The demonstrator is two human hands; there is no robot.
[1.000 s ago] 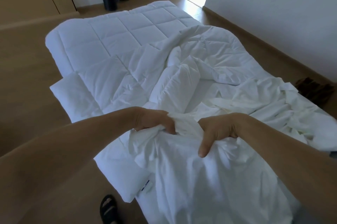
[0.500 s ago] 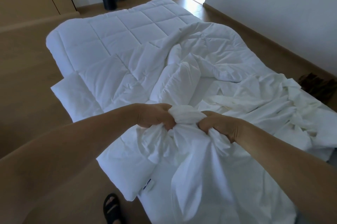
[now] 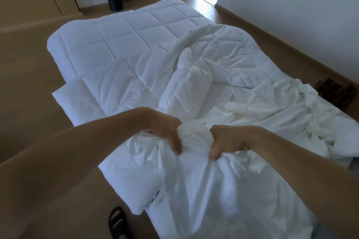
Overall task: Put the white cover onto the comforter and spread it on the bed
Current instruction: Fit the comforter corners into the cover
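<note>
White cover [image 3: 204, 180]: thin, heavily creased fabric, bunched at near edge of bed, trailing right in a rumpled pile. Left hand [image 3: 165, 129] and right hand [image 3: 229, 141] both clench a gathered wad of it, thumbs pointing down, close together. Quilted comforter [image 3: 136, 44] lies beyond, flat at far left, crumpled mid-bed. Sandalled foot [image 3: 117, 221] near left.

Gripping bunched thin white fabric cover [image 3: 204, 180] in left hand [image 3: 163, 131] and right hand [image 3: 229, 141], held close together, thumbs down, over rumpled white quilted comforter [image 3: 136, 30].
</note>
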